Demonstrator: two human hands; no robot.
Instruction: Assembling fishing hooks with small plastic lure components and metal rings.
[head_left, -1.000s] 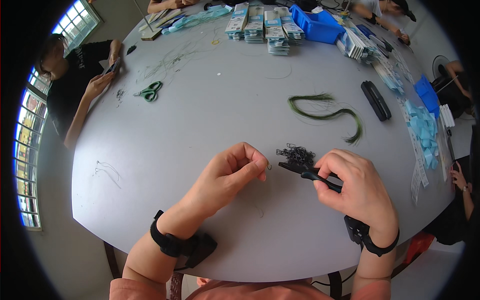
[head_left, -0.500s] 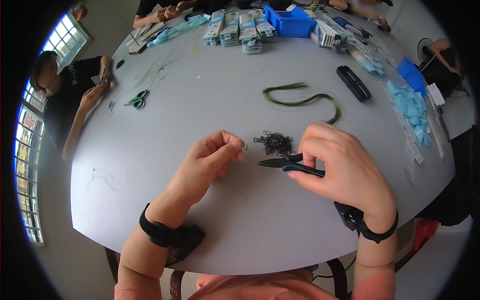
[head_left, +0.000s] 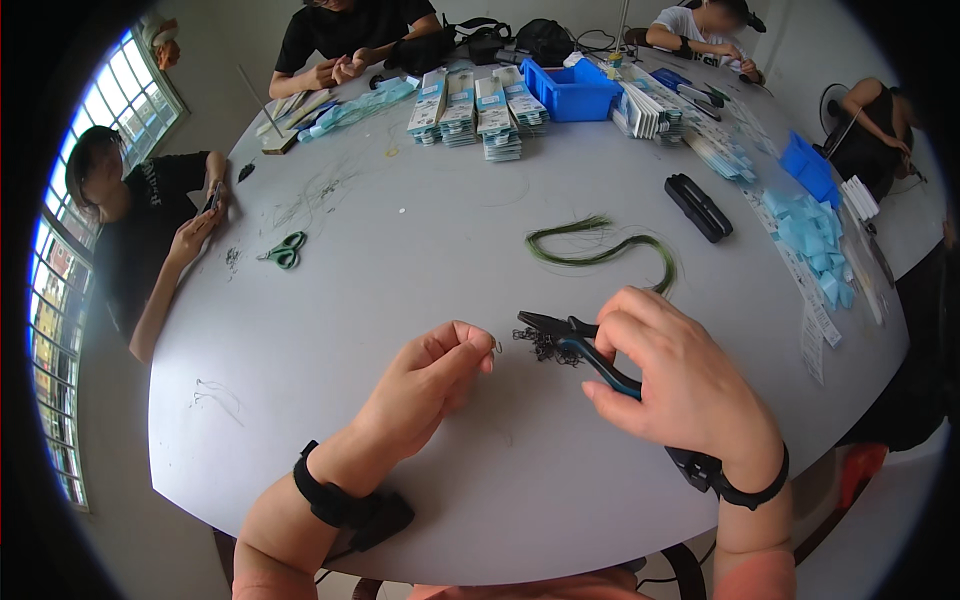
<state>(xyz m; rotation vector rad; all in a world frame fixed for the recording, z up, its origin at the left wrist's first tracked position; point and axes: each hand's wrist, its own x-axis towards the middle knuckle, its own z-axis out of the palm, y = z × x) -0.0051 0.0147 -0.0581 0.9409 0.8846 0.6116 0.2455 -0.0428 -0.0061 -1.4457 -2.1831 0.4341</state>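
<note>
Between the thumb and fingertips of my left hand (head_left: 425,385) is a small metal fish hook (head_left: 498,346), its bend sticking out to the right. My right hand (head_left: 680,385) is wrapped around black pliers (head_left: 612,374) with blue-edged handles; the jaws point left and look slightly parted. Below the jaws, a tangled pile of small black hooks (head_left: 543,349) is partly covered by the pliers. Just beyond the pile, a bundle of green line (head_left: 600,258) curves across the table. Nothing visible sits in the plier jaws.
Green-handled scissors (head_left: 286,252) lie to the left, and a black case (head_left: 699,207) to the right. Stacked packaged cards (head_left: 460,118) and a blue bin (head_left: 570,92) stand at the far side. Light-blue strips (head_left: 808,240) heap at the right edge. Several people sit around the table (head_left: 400,280).
The view has tilted up, so the table appears lower. The pliers have risen and turned, their jaws now over the hook pile. My left hand keeps its pinch on the hook.
</note>
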